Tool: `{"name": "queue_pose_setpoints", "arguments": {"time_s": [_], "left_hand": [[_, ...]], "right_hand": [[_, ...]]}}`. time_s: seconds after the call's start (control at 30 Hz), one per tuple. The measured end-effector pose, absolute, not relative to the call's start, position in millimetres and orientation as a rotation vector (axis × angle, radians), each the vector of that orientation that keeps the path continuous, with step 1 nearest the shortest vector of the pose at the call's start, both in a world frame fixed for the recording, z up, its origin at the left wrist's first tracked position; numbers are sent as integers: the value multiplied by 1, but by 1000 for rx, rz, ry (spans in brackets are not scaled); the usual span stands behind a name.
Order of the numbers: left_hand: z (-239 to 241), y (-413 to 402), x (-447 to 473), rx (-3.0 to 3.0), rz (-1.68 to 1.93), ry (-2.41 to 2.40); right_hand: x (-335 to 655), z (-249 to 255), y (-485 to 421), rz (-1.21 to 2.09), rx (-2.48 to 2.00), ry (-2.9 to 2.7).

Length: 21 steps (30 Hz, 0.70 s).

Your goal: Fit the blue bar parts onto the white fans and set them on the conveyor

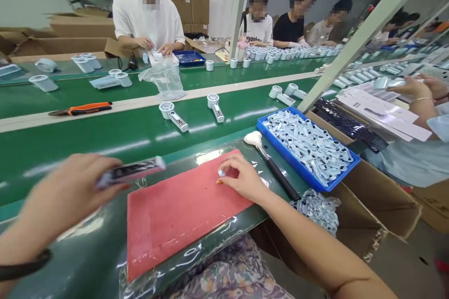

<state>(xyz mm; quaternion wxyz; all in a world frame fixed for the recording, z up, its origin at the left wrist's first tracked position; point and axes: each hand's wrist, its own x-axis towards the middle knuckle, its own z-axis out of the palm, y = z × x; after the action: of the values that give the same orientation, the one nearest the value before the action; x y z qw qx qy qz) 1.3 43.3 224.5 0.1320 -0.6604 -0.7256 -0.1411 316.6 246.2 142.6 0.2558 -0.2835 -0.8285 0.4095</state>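
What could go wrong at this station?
The slim handle, pinched in the left hand, could slip onto the red foam mat. The heaped blue tray sits at the edge of the green belt, so a nudge might spill parts. The right hand could knock the black-handled brush.

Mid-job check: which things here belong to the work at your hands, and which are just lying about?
Job in hand:
left hand gripping slim handle piece
right hand on small white part
red pad
blue tray of white parts

Lying about:
orange-handled pliers
clear plastic bag
black-handled brush
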Motion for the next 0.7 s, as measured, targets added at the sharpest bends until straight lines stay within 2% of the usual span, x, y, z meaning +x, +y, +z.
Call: {"name": "queue_pose_setpoints", "arguments": {"time_s": [0.1, 0.23, 0.37, 0.5, 0.7], "left_hand": [[201, 58, 69, -2115, -403, -1948], [173, 73, 124, -2171, -392, -1998], [168, 71, 125, -2203, -505, -2048], [175, 68, 124, -2226, -841, -2090], [174, 68, 132, -2242, -944, -2083]], "right_hand": [[335, 140, 251, 1061, -871, -2260], [363, 149, 256, 1066, -974, -2307], [353, 163, 235, 1295, -883, -2107], [309, 158, 199, 1316, -570, -2025], [287, 134, 186, 1349, -656, -2065]]}}
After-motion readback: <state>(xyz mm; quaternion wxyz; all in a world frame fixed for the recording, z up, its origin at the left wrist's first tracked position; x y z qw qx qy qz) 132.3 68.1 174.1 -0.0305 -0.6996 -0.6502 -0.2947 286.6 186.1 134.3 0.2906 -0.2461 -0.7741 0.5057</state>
